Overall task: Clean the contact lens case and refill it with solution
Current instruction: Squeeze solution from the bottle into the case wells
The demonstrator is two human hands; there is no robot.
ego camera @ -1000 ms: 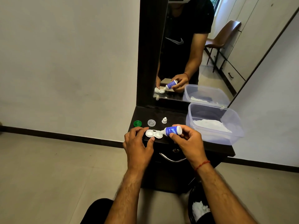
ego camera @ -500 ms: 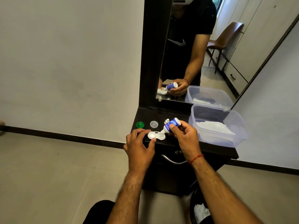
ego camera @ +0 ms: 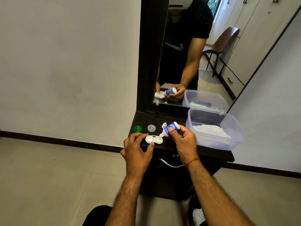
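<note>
A white two-well contact lens case (ego camera: 154,139) lies uncapped on the dark dresser top (ego camera: 164,117). My left hand (ego camera: 137,152) steadies it, with the thumb and fingertips against its left well. My right hand (ego camera: 183,141) holds a small blue and white solution bottle (ego camera: 170,129) tilted down, its nozzle over the case's right well. Behind the case lie a green cap (ego camera: 137,128), a clear cap (ego camera: 151,128) and the bottle's small white cap (ego camera: 164,125).
A clear plastic tub (ego camera: 216,145) with white tissue inside stands on the dresser's right side. A mirror (ego camera: 211,51) rises behind it and reflects the scene. A drawer handle (ego camera: 169,164) sits below the top. A bin with white waste (ego camera: 197,214) stands on the floor.
The bottle has tipped from nearly level to nozzle-down over the case's right well. My left hand stays on the case.
</note>
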